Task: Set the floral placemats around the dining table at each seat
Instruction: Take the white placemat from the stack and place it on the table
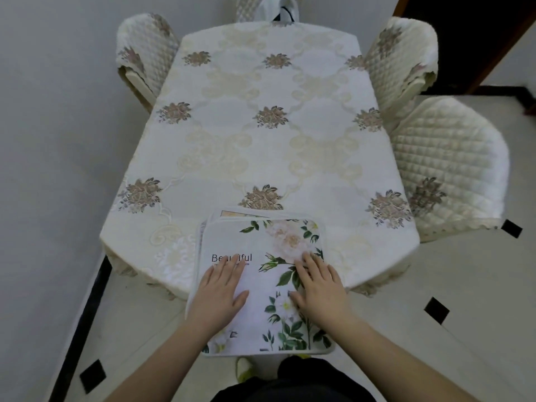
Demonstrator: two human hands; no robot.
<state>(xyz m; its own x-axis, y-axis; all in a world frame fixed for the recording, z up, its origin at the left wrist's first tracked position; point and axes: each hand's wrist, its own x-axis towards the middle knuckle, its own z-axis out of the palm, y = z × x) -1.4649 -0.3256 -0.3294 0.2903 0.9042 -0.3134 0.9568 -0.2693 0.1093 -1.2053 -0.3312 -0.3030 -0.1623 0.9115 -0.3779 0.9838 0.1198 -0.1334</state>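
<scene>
Flat, left hand (pixel 222 288), right hand (pixel 317 285), pressing floral placemats (pixel 261 245)

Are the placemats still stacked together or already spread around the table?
Still stacked: the floral placemats lie in one pile at the near table edge, other mats' edges showing beneath the top one.

I see the stack of floral placemats (pixel 261 245) lying flat at the near end of the dining table (pixel 272 146), its near part hanging past the table edge. The top mat is white with pale roses, green leaves and the printed word "Beautiful"; edges of the mats beneath peek out at the far and left sides.
</scene>
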